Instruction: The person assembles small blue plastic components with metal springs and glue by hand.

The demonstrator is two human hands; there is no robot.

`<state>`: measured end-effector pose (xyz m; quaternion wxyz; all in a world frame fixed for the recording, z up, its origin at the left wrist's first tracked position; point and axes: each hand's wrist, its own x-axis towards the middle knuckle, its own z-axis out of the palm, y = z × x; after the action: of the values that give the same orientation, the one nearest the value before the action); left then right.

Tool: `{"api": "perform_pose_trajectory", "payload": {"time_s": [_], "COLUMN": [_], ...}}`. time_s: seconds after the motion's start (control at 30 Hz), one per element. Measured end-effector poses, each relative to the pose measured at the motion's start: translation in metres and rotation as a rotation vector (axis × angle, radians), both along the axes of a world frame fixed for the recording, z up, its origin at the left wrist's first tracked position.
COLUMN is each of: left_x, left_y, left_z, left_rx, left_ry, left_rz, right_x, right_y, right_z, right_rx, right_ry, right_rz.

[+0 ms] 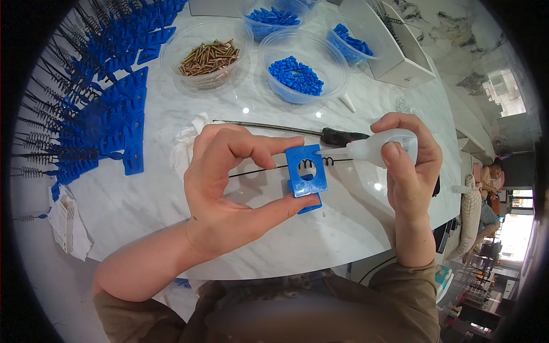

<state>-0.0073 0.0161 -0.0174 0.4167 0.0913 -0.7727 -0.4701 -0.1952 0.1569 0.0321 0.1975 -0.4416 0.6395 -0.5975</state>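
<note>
My left hand (223, 183) pinches a blue plastic bracket (297, 170) with a round hole between thumb and fingers. In my right hand (413, 171) is a translucent white squeeze bottle (374, 150), tipped on its side. Its thin nozzle points left and meets the bracket's upper right edge; whether it touches cannot be made out. Behind the bracket runs a black wire with a coiled spring section (329, 162), partly seen through the hole. Just beyond my hands lies a screwdriver (337, 136) with a black handle and long shaft.
Clear bowls hold brass-coloured screws (209, 59), small blue beads (296, 76) and other blue parts (273, 17). Rows of blue pieces with black springs (108, 114) cover the table's left side. A white box (400, 63) stands at the far right; another person (489, 177) is in the background.
</note>
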Motion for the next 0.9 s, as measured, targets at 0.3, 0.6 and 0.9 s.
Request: {"api": "perform_pose_trajectory", "payload": {"time_s": [0.3, 0.6, 0.9], "left_x": [-0.0004, 0.0043, 0.0053], "left_y": [0.0004, -0.0053, -0.0045], "left_z": [-0.0005, 0.0024, 0.003], "left_rx": [0.019, -0.086, -0.073], "left_ry": [-0.013, -0.094, -0.099], "left_rz": [0.039, -0.024, -0.01], "right_x": [-0.0028, -0.0053, -0.0039], "right_y": [0.001, 0.0041, 0.0032], "right_z": [-0.0006, 0.0001, 0.0011], "right_rx": [-0.024, -0.001, 0.047], "right_ry": [-0.066, -0.022, 0.018], "right_rz": [-0.038, 0.027, 0.026]}}
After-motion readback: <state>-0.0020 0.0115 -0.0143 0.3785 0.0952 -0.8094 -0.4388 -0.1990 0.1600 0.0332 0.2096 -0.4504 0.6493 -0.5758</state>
